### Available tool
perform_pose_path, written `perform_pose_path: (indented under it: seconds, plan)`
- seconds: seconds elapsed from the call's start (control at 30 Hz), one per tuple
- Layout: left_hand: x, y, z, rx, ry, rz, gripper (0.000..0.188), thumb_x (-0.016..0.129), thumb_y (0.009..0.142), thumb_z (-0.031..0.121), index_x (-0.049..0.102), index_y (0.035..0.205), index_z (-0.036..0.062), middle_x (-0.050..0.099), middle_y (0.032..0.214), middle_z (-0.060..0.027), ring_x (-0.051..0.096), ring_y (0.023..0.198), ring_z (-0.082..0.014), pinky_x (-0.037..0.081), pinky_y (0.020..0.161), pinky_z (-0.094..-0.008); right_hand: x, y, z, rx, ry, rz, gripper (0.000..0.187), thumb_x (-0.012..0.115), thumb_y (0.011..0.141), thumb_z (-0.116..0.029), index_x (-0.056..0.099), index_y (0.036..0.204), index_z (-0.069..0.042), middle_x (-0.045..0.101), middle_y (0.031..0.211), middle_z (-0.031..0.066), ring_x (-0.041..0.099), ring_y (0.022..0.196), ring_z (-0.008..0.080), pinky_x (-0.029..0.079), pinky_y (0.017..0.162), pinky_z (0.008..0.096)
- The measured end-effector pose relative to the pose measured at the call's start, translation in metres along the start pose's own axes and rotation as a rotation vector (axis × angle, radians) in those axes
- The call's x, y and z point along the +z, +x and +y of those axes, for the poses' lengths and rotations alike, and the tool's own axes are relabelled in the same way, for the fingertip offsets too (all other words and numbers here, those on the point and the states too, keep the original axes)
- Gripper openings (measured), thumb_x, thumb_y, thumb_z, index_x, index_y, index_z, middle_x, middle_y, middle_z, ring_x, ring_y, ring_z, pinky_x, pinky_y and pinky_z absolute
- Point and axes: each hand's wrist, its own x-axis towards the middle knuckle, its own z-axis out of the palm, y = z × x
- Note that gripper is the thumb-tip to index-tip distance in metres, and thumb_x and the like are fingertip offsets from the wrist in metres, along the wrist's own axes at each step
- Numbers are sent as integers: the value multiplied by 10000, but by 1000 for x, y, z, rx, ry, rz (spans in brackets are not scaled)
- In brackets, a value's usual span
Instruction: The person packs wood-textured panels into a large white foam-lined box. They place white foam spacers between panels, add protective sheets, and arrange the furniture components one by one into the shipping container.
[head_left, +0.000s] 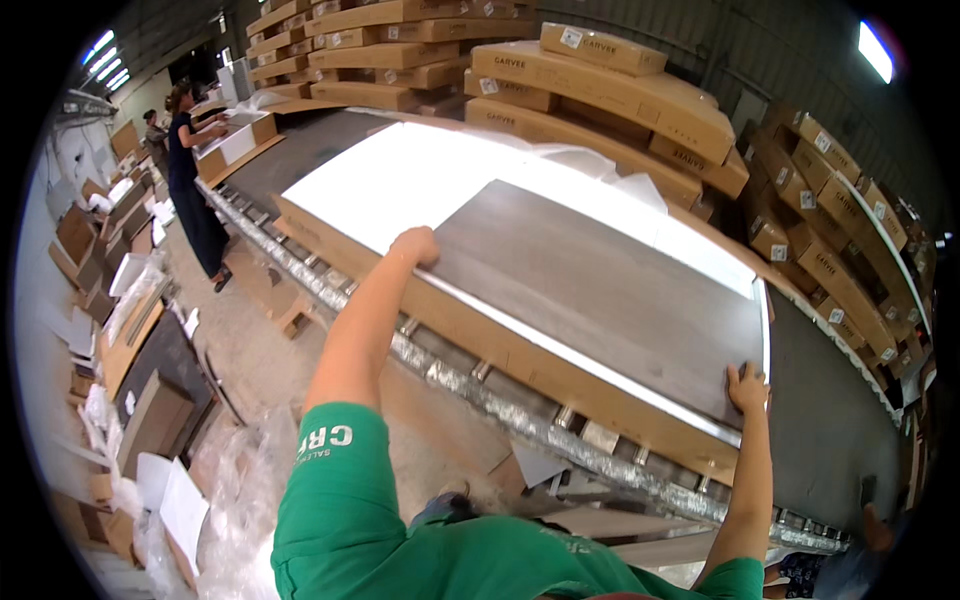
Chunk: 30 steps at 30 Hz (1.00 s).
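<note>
A flat grey-brown panel [590, 290] lies in a long, shallow open cardboard box [570, 400], above white lining [390, 185] that shows at the left and along the far side. My left hand [415, 246] is closed at the panel's near left corner, its fingertips partly hidden. At the near right corner, my right hand [747, 388] grips the panel's edge beside the box's white inner wall, with thumb and forefinger showing on top. The box rests on a roller conveyor [450, 375].
Stacks of long cardboard boxes [600, 90] stand beyond the conveyor and at the right [830, 250]. Further along at the left, a person [190, 180] handles another box [240, 145]. Plastic wrap [245, 470] and cardboard scraps litter the left floor. Part of another person [850, 570] shows at the lower right.
</note>
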Motion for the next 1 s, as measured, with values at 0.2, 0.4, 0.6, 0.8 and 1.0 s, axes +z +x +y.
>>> perform_pose_path:
  seconds: [0.2,0.4,0.6,0.8,1.0]
  plan:
    - [-2,29,-1,91,-269,-191,368,557,650,192,511,899,-76,564,844,-208,568,756,-275,463,650,-337,1,-21,6,58,-14,22,573,330,772,-516,312,1224,-165,291,1217,261,288,1080,465,227,922,458]
    - [-3,39,-13,174,-545,-399,239,611,626,171,515,568,-40,510,505,-129,497,415,-192,432,424,-275,25,-16,54,45,98,212,476,399,778,-419,406,1141,-112,378,1159,213,333,1074,385,247,915,435]
    - [-2,39,-20,129,-484,-343,343,533,724,304,498,562,3,463,456,-66,462,378,-150,396,363,-280,13,-15,13,52,19,258,456,389,779,-396,450,1069,-50,456,1063,218,413,1000,360,323,861,401]
    - [29,86,-25,53,-702,-45,311,499,764,253,528,697,-50,516,641,-132,493,531,-210,387,458,-347,14,-10,25,127,122,182,501,393,758,-440,416,1134,-109,362,1170,208,314,1077,387,205,916,466]
    - [-12,85,35,2,-647,-127,219,488,739,154,503,628,-34,491,590,-115,455,494,-192,346,427,-365,19,-16,23,62,197,-7,522,361,777,-442,371,1179,-110,308,1208,216,252,1129,367,176,923,483]
